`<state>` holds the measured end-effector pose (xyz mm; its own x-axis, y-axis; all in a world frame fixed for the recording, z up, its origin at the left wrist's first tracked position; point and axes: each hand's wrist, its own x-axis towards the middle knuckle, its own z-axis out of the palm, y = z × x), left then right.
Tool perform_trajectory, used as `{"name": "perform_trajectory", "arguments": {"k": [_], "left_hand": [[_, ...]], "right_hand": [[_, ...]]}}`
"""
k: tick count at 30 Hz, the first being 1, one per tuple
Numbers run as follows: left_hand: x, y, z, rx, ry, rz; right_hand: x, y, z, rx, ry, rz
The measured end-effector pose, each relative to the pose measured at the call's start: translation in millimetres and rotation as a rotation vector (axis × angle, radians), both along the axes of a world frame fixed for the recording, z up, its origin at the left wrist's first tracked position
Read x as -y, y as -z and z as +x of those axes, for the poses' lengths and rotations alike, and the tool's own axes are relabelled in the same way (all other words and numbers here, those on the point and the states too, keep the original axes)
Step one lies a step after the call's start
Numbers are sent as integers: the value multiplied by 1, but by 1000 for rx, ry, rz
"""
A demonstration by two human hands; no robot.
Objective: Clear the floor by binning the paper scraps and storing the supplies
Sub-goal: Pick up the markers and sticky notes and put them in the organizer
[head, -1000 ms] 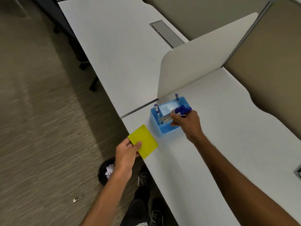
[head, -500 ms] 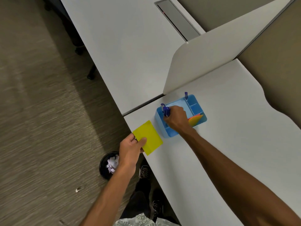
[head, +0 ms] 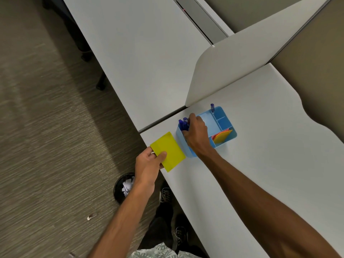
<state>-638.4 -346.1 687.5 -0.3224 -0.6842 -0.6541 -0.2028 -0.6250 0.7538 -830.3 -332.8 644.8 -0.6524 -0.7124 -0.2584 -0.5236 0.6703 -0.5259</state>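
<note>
A light blue desk organiser (head: 221, 116) stands on the white desk (head: 260, 164) near its front left corner. My right hand (head: 196, 135) reaches into its left compartment, fingers closed around several blue pens (head: 183, 124) standing there. Another blue pen (head: 212, 107) stands at the organiser's far corner, and orange and pink notes (head: 222, 135) fill a right compartment. My left hand (head: 149, 164) grips a yellow sticky-note pad (head: 168, 150) just left of the organiser, over the desk edge. A black bin (head: 122, 187) with white paper scraps sits on the floor below.
A small white scrap (head: 89, 217) lies on the carpet left of my feet. A curved white divider panel (head: 232, 66) rises behind the organiser. A second desk with a grey cable slot (head: 201, 19) stretches away, chair casters (head: 100, 84) beneath its edge.
My right hand moved from the organiser's right side to its left compartment and stood the blue pens there. The left hand brought the yellow pad closer to the organiser.
</note>
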Motion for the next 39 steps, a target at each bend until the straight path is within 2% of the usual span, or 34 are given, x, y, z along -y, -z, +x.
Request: {"name": "perform_trajectory", "arguments": {"k": [8,11,14,16,19,23,26,31,35,39], "left_hand": [[3,-8,-8,-10,25,-27],[4,-13,-12,28,30,-68],[3,-16,-18,58,118,-157],[1,-18,-23,42,189,-210],[-4,-21,-33,-12,288,-248],[-10,-19,-47,9,443,-304],[-15,-21,-56,81,528,-410],[-22,-23,-58,325,717,-879],[-21,-17,-58,441,805,-994],[-19,-6,-56,490,832,-1055]], "right_hand": [[-9,-8,-12,102,32,-50],[-23,-31,-16,132,67,-159],[-43,-60,-16,337,25,-298],[-57,-75,-18,463,-76,-263],[-78,-87,-22,511,-154,-164],[-108,-92,-29,640,-53,-201],[-130,-94,-38,714,122,-287],[-156,-88,-60,663,524,-407],[-163,-75,-73,464,686,-381],[-155,-61,-84,329,696,-280]]}}
